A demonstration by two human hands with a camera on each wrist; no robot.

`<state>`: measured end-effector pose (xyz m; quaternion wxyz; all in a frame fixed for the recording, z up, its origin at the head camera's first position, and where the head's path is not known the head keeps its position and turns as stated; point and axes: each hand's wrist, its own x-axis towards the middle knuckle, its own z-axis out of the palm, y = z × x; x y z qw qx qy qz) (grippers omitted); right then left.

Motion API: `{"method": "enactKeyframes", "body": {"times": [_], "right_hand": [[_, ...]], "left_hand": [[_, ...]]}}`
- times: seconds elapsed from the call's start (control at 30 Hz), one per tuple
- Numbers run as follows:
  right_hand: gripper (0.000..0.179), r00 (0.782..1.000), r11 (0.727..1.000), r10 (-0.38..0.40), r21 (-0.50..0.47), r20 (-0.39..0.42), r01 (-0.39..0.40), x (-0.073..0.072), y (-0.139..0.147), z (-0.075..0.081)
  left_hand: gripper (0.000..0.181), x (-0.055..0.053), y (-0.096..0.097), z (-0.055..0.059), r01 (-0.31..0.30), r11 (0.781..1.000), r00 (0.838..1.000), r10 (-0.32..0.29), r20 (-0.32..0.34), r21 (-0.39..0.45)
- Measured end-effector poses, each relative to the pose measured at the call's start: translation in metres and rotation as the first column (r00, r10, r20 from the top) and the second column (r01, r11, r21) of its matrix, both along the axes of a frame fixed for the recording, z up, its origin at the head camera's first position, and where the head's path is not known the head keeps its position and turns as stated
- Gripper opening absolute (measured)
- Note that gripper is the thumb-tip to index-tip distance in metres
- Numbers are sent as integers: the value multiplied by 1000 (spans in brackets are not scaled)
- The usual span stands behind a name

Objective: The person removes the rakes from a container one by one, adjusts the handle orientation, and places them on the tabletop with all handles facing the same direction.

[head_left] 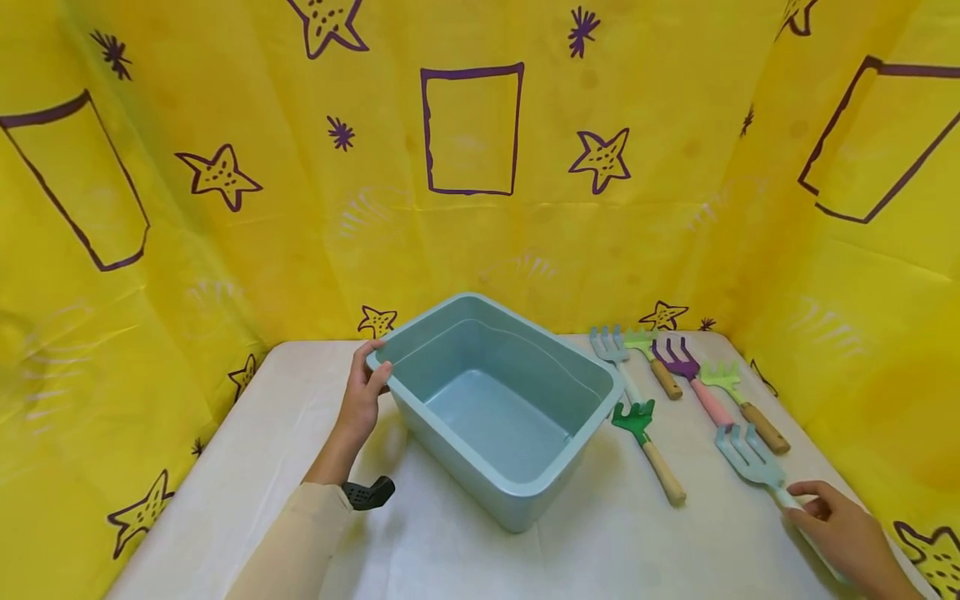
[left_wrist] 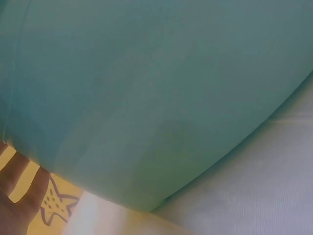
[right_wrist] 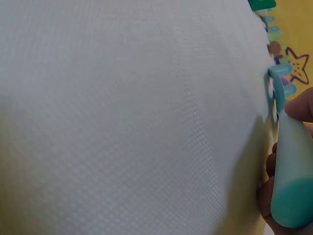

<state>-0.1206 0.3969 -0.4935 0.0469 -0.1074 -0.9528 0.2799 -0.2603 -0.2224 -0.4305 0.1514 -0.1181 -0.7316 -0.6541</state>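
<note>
A blue-green plastic bin [head_left: 528, 510] stands tilted at an angle across the middle of the table, its inside bare. My left hand [head_left: 362, 402] grips its left corner, thumb over the rim and fingers outside; the left wrist view shows the bin wall [left_wrist: 161, 98] filling most of the picture. At the right, my right hand [head_left: 851, 533] holds a light blue garden hand rake [head_left: 753, 460] by its pale handle [right_wrist: 296, 161]. In the right wrist view the thumb lies over the handle and fingers curl beneath it. The rake's tines point away from me.
Several other hand rakes lie right of the bin: a dark green one [head_left: 660, 471], a purple one with pink handle [head_left: 708, 400], light green ones with wooden handles [head_left: 763, 427], and another light blue one [head_left: 611, 346]. Yellow patterned curtains [head_left: 465, 242] surround the white table [head_left: 300, 392].
</note>
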Motion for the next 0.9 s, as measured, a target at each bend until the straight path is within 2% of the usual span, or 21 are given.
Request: {"method": "enactKeyframes", "body": {"times": [0.1, 0.23, 0.43, 0.5, 0.67, 0.8, 0.9], "right_hand": [[35, 1000, 1000, 22, 18, -4, -22, 1, -1, -3], [38, 998, 999, 27, 20, 49, -28, 1, -1, -4], [41, 996, 998, 45, 33, 72, -48, 0, -1, -3], [41, 996, 998, 54, 34, 75, -57, 0, -2, -3], [42, 993, 996, 62, 52, 101, -68, 1, -3, -1], [45, 996, 994, 70, 87, 49, -74, 2, -6, 5], [47, 995, 987, 94, 134, -40, -88, -1, -11, 11]], "left_hand": [[43, 0, -1, -2, -8, 1000, 1000, 8, -4, 2], [44, 0, -3, -3, -1, 1000, 1000, 1, -8, 7], [43, 1, -3, -1, -5, 1000, 1000, 6, 23, -11], [43, 2, -4, 2, -2, 1000, 999, 3, 32, -17], [44, 14, 1, 19, 28, 999, 999, -27, 35, -37], [46, 19, 3, 27, 44, 998, 998, -41, 47, -54], [47, 22, 3, 31, 47, 996, 997, -42, 65, -74]]}}
